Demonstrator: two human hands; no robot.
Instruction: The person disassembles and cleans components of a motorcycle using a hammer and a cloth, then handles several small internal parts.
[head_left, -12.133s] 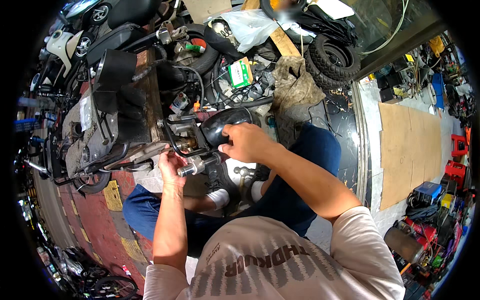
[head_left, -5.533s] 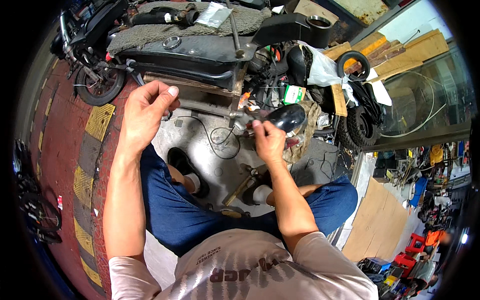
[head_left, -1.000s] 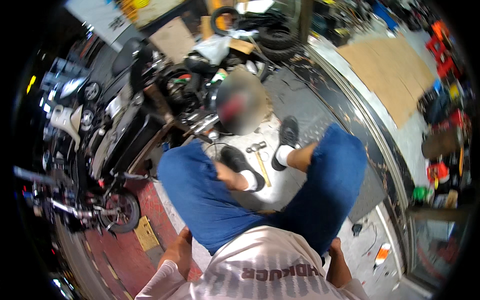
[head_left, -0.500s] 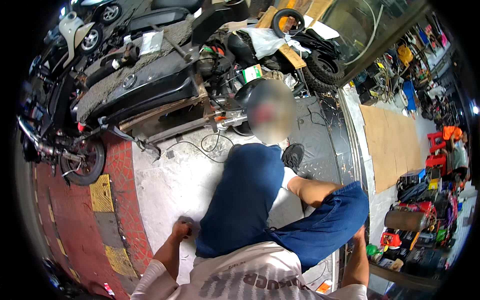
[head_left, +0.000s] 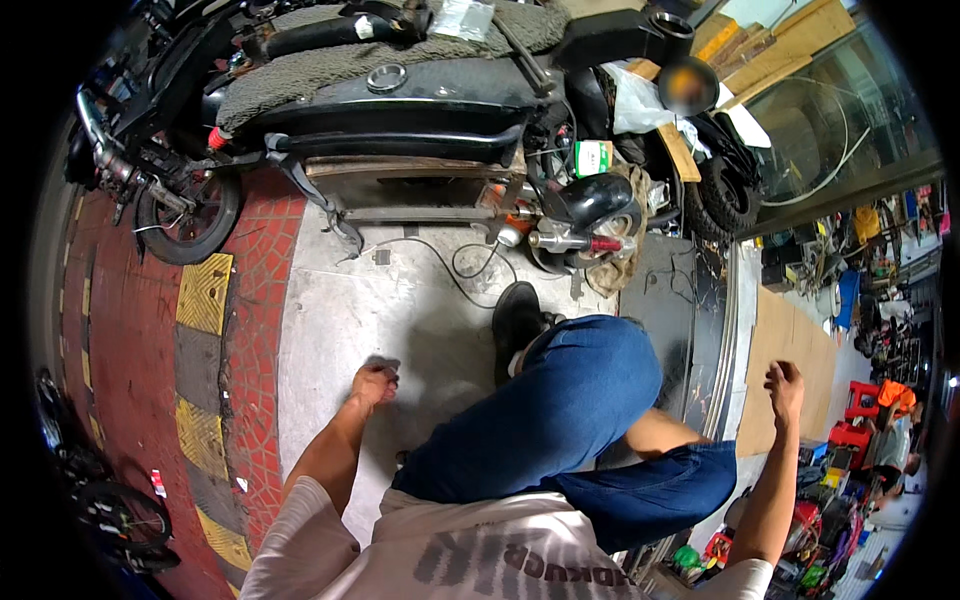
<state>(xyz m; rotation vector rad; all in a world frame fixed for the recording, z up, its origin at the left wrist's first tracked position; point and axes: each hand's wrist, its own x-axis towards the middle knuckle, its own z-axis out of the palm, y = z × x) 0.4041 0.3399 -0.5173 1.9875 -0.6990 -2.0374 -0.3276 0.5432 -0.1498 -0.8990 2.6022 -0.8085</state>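
Grey floor [head_left: 325, 320] below left hand [head_left: 376, 382]; fingers slack, slightly parted, grip loose. Right hand [head_left: 785, 385] raised well out to right, in front of tan cardboard sheet [head_left: 785, 325] in view; fingers curled, and from my remote post I cannot tell whether grip is closed. Black fender [head_left: 598, 200] sits ahead of black shoe [head_left: 517, 318], beside brown cloth [head_left: 607, 280]; silver tube [head_left: 562, 242] just in front. Green-and-white box [head_left: 593, 157] behind fender. I see blue jeans [head_left: 560, 410] between hands.
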